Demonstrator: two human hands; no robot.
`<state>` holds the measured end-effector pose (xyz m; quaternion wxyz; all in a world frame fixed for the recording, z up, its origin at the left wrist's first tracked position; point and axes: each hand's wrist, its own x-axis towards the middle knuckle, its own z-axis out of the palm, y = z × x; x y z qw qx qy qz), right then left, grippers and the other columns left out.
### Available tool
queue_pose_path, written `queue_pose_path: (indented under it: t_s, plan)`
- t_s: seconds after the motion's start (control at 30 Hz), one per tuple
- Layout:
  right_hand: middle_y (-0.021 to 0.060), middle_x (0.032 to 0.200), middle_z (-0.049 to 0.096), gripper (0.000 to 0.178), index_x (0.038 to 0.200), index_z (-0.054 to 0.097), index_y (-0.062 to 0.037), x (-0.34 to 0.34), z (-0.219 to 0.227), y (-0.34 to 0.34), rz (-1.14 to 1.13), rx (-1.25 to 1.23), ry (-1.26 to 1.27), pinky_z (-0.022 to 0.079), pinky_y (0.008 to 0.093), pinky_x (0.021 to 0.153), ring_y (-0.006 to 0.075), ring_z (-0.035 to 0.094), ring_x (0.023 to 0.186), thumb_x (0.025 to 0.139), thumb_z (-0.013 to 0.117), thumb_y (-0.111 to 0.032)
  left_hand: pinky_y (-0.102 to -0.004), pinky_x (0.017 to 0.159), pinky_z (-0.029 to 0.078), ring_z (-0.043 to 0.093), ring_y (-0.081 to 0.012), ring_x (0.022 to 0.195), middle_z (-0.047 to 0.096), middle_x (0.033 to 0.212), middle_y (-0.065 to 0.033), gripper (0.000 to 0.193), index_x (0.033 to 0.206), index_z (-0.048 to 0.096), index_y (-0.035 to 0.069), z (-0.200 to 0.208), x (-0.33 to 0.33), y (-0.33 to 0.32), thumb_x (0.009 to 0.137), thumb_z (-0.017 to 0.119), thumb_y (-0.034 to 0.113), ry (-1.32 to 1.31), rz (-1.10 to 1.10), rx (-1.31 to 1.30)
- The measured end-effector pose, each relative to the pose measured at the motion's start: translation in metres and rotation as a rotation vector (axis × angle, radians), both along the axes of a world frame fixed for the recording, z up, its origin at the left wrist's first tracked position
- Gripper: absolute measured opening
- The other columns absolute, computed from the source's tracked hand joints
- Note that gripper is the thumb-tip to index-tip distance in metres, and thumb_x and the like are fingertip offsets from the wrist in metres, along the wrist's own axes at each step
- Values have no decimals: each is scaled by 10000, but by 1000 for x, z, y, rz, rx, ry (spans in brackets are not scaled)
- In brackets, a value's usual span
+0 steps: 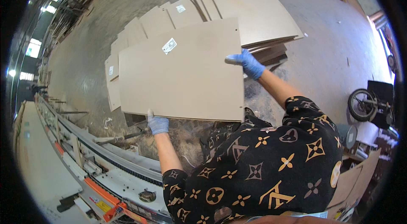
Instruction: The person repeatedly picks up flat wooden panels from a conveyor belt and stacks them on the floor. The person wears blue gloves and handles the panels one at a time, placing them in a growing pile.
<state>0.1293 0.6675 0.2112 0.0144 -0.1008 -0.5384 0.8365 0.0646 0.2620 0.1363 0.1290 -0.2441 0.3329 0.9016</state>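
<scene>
Between my two gloved hands is a large beige board (186,75), a flat panel with a white label near its far edge and small holes at its right corners. My left hand (157,123), in a blue and white glove, grips the near edge toward the left, thumb on top. On the right edge, my right hand (246,63) closes round the board, thumb on the upper face; its other fingers are partly hidden beneath. Behind the board, partly covered by it, lie fanned-out beige panels (154,22), some also labelled.
A stack of larger panels (254,7) lies at the far right of the fan. Along the left runs a long machine (110,152) with a rail and orange parts. To the right are a wheeled vehicle (363,104) and leaning boards (354,181). Grey concrete floor (322,33) surrounds the stacks.
</scene>
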Motion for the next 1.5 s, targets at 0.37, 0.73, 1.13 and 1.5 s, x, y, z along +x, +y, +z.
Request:
queue_pose_path:
  t_s: [0.37,0.73,1.13,1.5]
  plan:
    - [59,978,628,355,1069,570,-73,29,-94,-182,-139,-344,-247,525,307,733,185,600,871,784,686,-250,-412,1003,360,443,-280,1168,439,1287,-113,613,1307,366,38,-39,93,-24,781,612,234,330,-323,-316]
    - [-46,715,607,265,895,647,-80,35,-101,-262,1191,-67,-310,404,202,504,45,506,591,846,602,-336,-410,978,338,435,-269,1170,481,1260,-143,616,1252,445,35,-94,129,-22,803,523,449,233,142,-78]
    - [122,1075,619,461,1157,560,-116,-197,-6,-150,688,951,206,436,353,929,273,583,993,778,599,-377,-379,911,440,526,-239,1019,552,1105,-105,402,1120,522,26,-37,149,-26,771,633,193,174,326,-267]
    - [138,1206,543,686,1212,519,-126,-367,-49,-239,831,1644,381,408,388,917,299,520,1104,741,490,-624,-419,861,466,535,-273,1007,535,1092,-126,482,1200,452,17,56,276,-52,770,623,150,56,478,-279]
